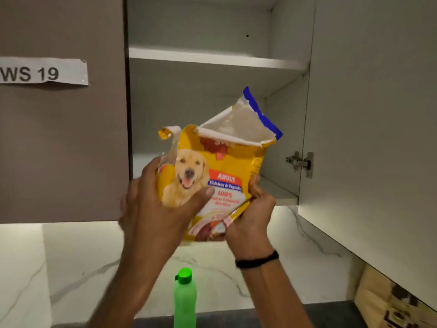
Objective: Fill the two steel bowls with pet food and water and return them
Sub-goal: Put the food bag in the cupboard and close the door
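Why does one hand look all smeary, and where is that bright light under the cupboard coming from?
In the head view, the left hand is motion-blurred along its outer edge, while the dog food bag reads fairly sharp; the glow on the marble wall starts just under the cupboard, but its lamp is hidden.

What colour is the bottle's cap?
Bright green, like the bottle itself. The cap shows at the bottom of the head view.
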